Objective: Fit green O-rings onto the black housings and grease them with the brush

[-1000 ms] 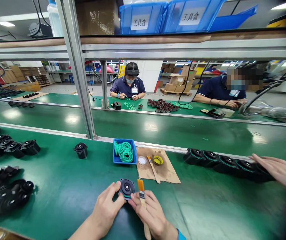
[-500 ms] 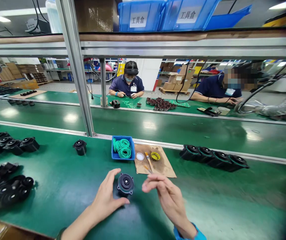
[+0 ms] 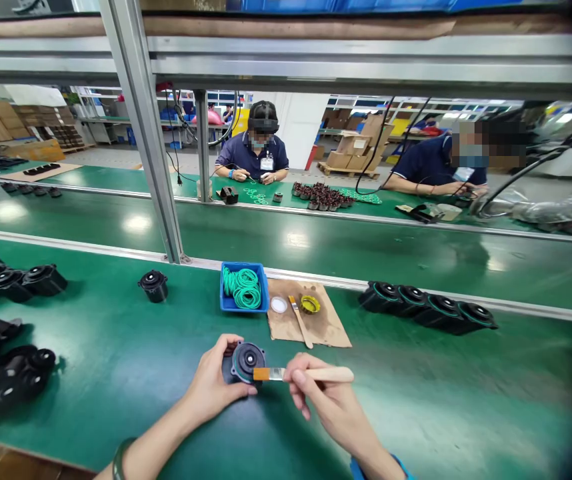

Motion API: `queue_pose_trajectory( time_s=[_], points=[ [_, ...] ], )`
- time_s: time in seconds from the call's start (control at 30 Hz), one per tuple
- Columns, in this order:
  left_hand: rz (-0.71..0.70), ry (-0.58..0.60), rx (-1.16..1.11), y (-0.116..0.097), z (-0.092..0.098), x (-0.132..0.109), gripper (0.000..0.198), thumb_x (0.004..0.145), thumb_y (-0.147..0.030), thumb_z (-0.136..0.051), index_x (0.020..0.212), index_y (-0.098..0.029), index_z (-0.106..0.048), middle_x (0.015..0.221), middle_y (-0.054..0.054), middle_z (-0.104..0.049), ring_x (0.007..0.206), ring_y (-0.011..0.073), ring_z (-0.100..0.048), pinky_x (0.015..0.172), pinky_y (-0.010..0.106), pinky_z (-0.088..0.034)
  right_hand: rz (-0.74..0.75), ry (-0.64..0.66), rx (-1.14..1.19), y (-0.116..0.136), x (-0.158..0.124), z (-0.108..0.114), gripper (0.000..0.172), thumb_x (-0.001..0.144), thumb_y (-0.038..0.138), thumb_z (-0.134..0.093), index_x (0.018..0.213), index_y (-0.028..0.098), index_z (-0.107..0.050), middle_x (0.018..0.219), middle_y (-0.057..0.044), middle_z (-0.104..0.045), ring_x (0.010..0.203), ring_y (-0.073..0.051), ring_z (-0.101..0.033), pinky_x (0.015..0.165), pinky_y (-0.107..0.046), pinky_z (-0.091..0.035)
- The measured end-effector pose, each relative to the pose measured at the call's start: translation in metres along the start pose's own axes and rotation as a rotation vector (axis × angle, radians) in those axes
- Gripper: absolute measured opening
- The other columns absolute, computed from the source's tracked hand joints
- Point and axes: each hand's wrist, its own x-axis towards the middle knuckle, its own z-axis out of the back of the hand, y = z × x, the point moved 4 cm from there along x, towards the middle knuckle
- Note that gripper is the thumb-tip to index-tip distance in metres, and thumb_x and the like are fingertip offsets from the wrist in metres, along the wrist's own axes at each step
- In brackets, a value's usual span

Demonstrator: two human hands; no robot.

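My left hand [image 3: 216, 380] is wrapped round a black round part [image 3: 249, 357] with small lugs and a green ring at its rim; it stands on the green bench. In my right hand [image 3: 319, 393] is a flat paintbrush [image 3: 333, 375] with a pale wooden handle, gripped between thumb and fingers. Its orange bristles point left and overlap the right side of the part's rim. Beyond my hands, a second paintbrush [image 3: 300, 322] lies on brown cardboard [image 3: 331, 327] beside a yellow-rimmed dish [image 3: 310, 305] and a white disc [image 3: 279, 305].
A blue bin [image 3: 243, 308] holds green rings [image 3: 246, 290]. One black part [image 3: 153, 285] stands alone, with several more [image 3: 11, 283] at left and a row [image 3: 429, 308] at right. A metal post [image 3: 139, 127] rises behind the bench. Two co-workers sit opposite.
My right hand has closed on a paintbrush and turned its bristles left onto the part's rim. My left hand has stayed round the part. The view has tilted downward slightly.
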Motion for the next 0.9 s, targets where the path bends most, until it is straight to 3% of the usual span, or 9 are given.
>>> queue_pose_trajectory(
  time_s=[0.27,0.5,0.7,0.9],
  points=[
    [0.019,0.003,0.029,0.000,-0.001,-0.001,0.066,0.055,-0.010,-0.085,0.109,-0.023,-0.050,0.106,0.001,-0.069,0.098,0.0217,-0.065,0.090,0.034,-0.050,-0.083,-0.046,0.030,-0.007,0.000,-0.004,0.048,0.085,0.062,-0.058,0.076,0.015,-0.058,0.053,0.003,-0.050,0.036,-0.006,-0.047,0.033,-0.014,-0.032],
    [0.040,-0.002,0.023,0.001,-0.001,-0.001,0.066,0.055,-0.011,-0.086,0.110,-0.022,-0.051,0.106,0.002,-0.069,0.099,0.0221,-0.065,0.091,0.034,-0.048,-0.093,-0.054,-0.077,-0.009,0.006,-0.002,0.054,0.084,0.067,-0.054,0.070,0.015,-0.056,0.053,0.003,-0.048,0.036,-0.006,-0.045,0.033,-0.017,-0.028],
    [-0.018,-0.014,0.053,-0.004,0.000,-0.003,0.064,0.056,-0.011,-0.086,0.111,-0.022,-0.055,0.110,0.003,-0.068,0.104,0.0237,-0.064,0.093,0.035,-0.048,0.094,-0.074,-0.285,0.004,0.016,0.007,0.056,0.093,0.059,-0.046,0.059,0.016,-0.054,0.062,-0.001,-0.051,0.043,-0.006,-0.042,0.039,-0.020,-0.031],
    [-0.202,0.009,0.111,-0.007,-0.002,-0.009,0.064,0.064,-0.014,-0.083,0.120,-0.023,-0.055,0.117,0.006,-0.064,0.109,0.0241,-0.061,0.096,0.036,-0.048,0.319,-0.036,-0.478,0.020,0.020,0.009,0.049,0.100,0.042,-0.042,0.060,0.017,-0.054,0.074,-0.005,-0.060,0.057,-0.010,-0.052,0.049,-0.022,-0.039]
  ],
)
